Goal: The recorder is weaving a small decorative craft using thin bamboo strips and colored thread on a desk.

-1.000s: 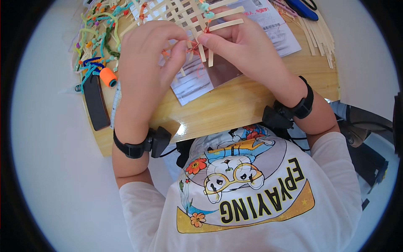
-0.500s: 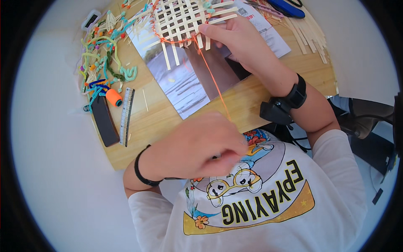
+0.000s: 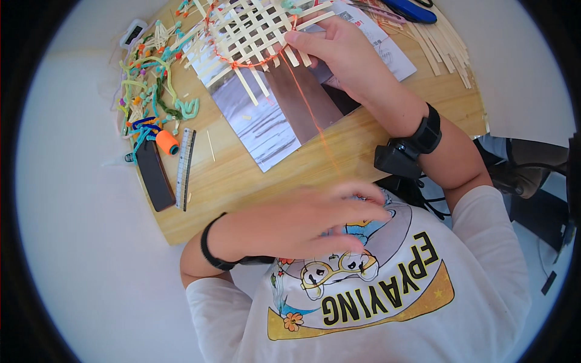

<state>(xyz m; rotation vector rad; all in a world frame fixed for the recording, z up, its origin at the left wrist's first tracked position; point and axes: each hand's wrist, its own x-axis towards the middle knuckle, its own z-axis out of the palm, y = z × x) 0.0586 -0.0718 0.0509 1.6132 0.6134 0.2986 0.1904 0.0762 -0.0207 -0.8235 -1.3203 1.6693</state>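
Observation:
A round woven lattice of pale bamboo strips (image 3: 257, 30), bound around its edge with orange thread, is at the top of view. My right hand (image 3: 348, 54) pinches its right side between thumb and fingers. Loose strip ends stick out past the binding. From the lattice's lower edge an orange thread (image 3: 307, 104) runs down toward my left hand (image 3: 302, 221), blurring at its lower end. That left hand hovers before my shirt, fingers apart, slightly smeared by motion. A green pipe cleaner piece (image 3: 292, 6) sits at the lattice's upper right.
A printed sheet (image 3: 266, 136) lies under the lattice on the wooden table (image 3: 230, 187). At left are tangled pipe cleaners (image 3: 160, 91), an orange thread spool (image 3: 167, 142), a clear ruler (image 3: 184, 172) and a dark flat case (image 3: 154, 175). Loose strips (image 3: 445, 51) and a blue-handled tool (image 3: 411, 9) lie upper right.
My left hand has gone from closed to fingers spread, moving slightly right. The lattice has shifted a little left and tilted. My right hand keeps its pinch.

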